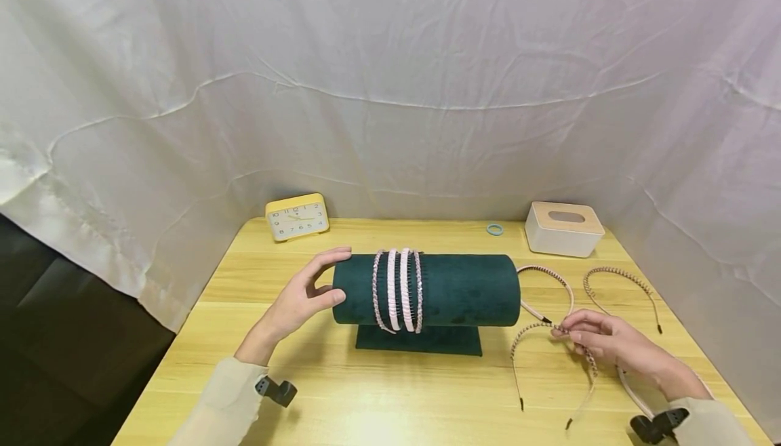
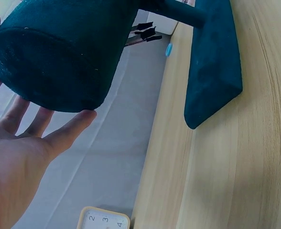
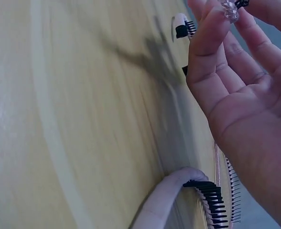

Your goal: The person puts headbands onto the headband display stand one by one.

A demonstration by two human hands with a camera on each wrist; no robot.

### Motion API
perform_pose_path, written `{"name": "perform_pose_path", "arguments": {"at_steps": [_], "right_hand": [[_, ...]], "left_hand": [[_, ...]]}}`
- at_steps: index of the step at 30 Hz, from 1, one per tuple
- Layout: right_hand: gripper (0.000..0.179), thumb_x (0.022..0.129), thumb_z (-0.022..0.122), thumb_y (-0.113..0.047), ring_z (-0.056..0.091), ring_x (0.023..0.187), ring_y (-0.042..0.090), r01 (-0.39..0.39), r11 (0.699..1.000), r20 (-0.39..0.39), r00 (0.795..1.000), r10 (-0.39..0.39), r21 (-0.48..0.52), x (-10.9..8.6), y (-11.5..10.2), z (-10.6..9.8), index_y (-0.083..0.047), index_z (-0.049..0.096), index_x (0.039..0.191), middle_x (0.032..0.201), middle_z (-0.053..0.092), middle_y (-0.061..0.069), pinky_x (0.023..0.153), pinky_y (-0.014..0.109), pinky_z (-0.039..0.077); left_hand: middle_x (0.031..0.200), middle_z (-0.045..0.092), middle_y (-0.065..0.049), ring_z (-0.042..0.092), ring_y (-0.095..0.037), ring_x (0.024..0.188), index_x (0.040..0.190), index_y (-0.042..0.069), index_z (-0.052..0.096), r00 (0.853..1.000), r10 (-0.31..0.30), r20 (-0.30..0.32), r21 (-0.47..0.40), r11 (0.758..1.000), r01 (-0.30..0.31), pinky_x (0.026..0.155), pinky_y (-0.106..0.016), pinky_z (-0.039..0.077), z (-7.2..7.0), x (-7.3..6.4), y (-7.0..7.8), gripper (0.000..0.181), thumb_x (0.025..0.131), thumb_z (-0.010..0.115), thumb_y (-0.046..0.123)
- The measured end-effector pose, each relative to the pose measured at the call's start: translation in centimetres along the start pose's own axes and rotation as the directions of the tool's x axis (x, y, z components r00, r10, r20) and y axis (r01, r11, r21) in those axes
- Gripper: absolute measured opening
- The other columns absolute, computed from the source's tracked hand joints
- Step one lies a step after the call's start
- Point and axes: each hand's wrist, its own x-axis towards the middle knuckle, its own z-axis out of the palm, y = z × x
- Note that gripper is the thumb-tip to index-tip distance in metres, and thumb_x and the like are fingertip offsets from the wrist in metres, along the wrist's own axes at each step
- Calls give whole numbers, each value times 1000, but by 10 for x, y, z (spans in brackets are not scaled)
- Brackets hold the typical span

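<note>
Yellow edges the clock (image 1: 297,217) at the far left, and its numerals, 1 to 12, are the only writing I can read; no brand shows on it. Nearer, the left hand (image 1: 302,300) spans wide, fingers and thumb spread about the end of the dark green roll (image 1: 470,290). Touch there seems enough: steady the roll lightly, so its base (image 1: 419,341) neither slides nor tips. Four headbands (image 1: 392,290) sit side by side around the roll, left of its middle. A pale blue ring (image 1: 495,234) lies behind, near the counter's back edge. Right of the roll, the beaded headband (image 1: 532,327) arches with its two black-tipped ends toward the wearer; whether they touch the counter I cannot tell. The right hand (image 1: 616,344) pinches it narrowly at the crown, a sound place, since both ends stay free. Lifting straight up would suit best, because a toothed pink headband (image 1: 554,273) crowds it from behind and could snag. The tissue box (image 1: 561,239) at the back shows no legible label. Another headband (image 1: 616,270) lies farthest right.
</note>
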Motion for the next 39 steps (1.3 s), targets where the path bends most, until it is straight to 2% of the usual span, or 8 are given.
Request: {"name": "perform_pose_path", "arguments": {"at_steps": [4,8,12,17,22,28,34,39], "right_hand": [[34,113,43,6,73,103,9,24,998,27,999,-26,58,-2,-1,-1,-3,60,141,136,75,-1,88,29,64],[37,113,41,6,72,105,10,28,995,22,999,-31,93,-5,-4,-2,-8,63,140,136,72,-5,91,29,64],[41,113,38,7,70,108,8,97,988,24,995,-101,118,-5,-9,-1,-8,64,142,138,71,-4,94,28,63],[49,113,31,10,69,111,7,182,960,62,978,-200,215,0,-19,4,-8,63,145,143,69,-2,95,25,61],[53,112,30,14,72,115,9,243,927,36,964,-264,285,7,-31,12,-9,65,143,144,71,0,95,24,62],[52,112,31,13,70,114,9,322,905,-23,944,-329,277,15,-52,27,-10,66,143,141,69,-1,93,22,61],[53,111,30,15,72,110,7,379,882,-57,924,-379,281,24,-73,43,-9,68,140,140,71,0,91,22,62],[52,111,32,14,72,111,6,381,889,-77,924,-374,254,29,-85,56,-11,69,139,139,70,-1,94,22,61]], "left_hand": [[171,42,-5,45,-9,151,160,15,50,1000,2,-1,1,1000,-2,113,-30,54,0,0,0,63,102,72,6],[171,43,-5,45,-9,151,160,15,50,1000,5,-1,-1,1000,-5,113,-30,55,0,0,0,63,102,72,5],[171,43,-5,45,-9,151,160,14,50,1000,8,2,-4,1000,-8,113,-30,55,0,0,-1,63,102,72,5],[171,42,-6,45,-9,151,160,14,50,1000,11,4,-12,1000,-11,113,-31,55,0,0,-2,63,102,72,4],[172,41,-8,44,-9,151,161,13,50,1000,7,5,-16,1000,-7,113,-30,55,0,0,-1,63,102,72,4],[173,39,-14,43,-9,152,161,11,49,1000,7,3,-14,1000,-7,113,-30,55,0,0,-2,63,102,72,5],[173,40,-12,42,-9,153,160,10,49,1000,10,2,-14,1000,-10,114,-34,55,0,0,-1,63,102,72,5],[173,38,-18,43,-9,152,160,10,49,1000,8,5,-15,1000,-8,113,-30,55,0,0,-1,63,102,72,5]]}}
